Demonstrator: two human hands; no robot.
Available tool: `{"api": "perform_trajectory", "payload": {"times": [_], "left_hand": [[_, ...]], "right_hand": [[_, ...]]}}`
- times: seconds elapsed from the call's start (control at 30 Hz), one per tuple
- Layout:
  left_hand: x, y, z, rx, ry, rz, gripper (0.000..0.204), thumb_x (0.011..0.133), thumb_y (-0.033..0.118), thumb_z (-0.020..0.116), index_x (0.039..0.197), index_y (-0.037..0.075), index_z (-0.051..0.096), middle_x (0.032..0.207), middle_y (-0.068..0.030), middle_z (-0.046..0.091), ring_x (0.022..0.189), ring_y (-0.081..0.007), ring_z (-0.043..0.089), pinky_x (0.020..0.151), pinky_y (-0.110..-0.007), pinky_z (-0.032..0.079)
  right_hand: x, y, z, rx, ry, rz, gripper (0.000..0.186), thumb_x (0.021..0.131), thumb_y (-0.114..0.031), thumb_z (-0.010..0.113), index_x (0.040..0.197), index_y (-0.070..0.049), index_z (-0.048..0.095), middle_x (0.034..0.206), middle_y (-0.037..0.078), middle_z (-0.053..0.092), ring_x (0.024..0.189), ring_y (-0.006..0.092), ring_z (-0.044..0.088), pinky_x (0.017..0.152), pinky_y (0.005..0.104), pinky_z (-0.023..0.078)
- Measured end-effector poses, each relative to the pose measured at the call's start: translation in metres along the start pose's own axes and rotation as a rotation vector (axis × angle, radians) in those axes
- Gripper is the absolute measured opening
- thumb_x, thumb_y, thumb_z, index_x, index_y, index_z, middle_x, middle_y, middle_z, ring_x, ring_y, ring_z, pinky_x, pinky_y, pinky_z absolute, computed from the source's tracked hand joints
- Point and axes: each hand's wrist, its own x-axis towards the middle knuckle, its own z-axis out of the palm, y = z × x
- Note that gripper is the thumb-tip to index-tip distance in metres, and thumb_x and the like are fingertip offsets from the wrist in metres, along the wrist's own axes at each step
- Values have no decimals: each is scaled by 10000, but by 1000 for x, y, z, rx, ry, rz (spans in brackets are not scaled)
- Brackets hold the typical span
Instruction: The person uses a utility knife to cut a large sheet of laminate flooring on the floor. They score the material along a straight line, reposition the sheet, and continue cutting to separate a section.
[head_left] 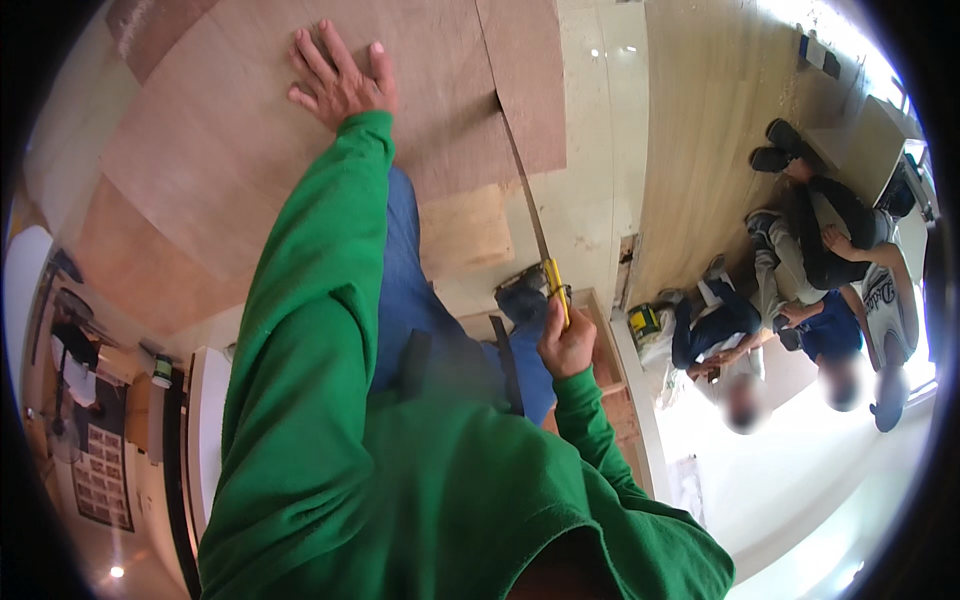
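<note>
My left hand (345, 85) rests on a sheet of plywood (220, 130), fingers spread and pressed down. In my right hand (568, 345) is the yellow handle of a handsaw (524, 185), with the fingers closed around it. The long, narrow blade reaches away from me to the plywood's near edge, where its far end meets a dark cut line. That line runs on toward the top of the view, with a narrower strip of plywood (535, 90) to its right. My bent, jeans-clad leg (405, 250) is beside the sheet, partly covered by my green sleeve.
A smaller wood piece (465, 225) lies below the sheet's near edge. Close to my right forearm is an open wooden frame (605, 385). Several people sit along the right, near a yellow-and-black container (643, 320). Another person (80, 365) is far left, past a green can (162, 371).
</note>
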Motion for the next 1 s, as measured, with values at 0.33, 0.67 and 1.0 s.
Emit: {"api": "perform_trajectory", "payload": {"times": [0.33,0.67,1.0], "left_hand": [[0,-8,-11,14,-11,21,816,1019,596,517,1671,124,382,1741,-192,283,1609,-398,248,1146,-701,254],[0,-6,-7,12,27,-11,808,1015,597,532,1659,125,408,1740,-189,282,1601,-408,273,1140,-724,258],[-1,6,-7,-24,22,12,811,1013,596,523,1661,125,401,1732,-193,290,1597,-399,271,1135,-689,251]], "right_hand": [[126,2,104,87,77,-193,513,1094,-338,647,767,53,707,602,283,567,474,332,567,501,447,443],[58,-3,45,23,-32,52,430,1078,-294,668,830,53,725,624,253,611,494,314,626,501,446,452],[10,4,4,0,-32,40,401,1083,-269,653,836,41,718,586,210,577,507,328,651,515,412,483]]}}
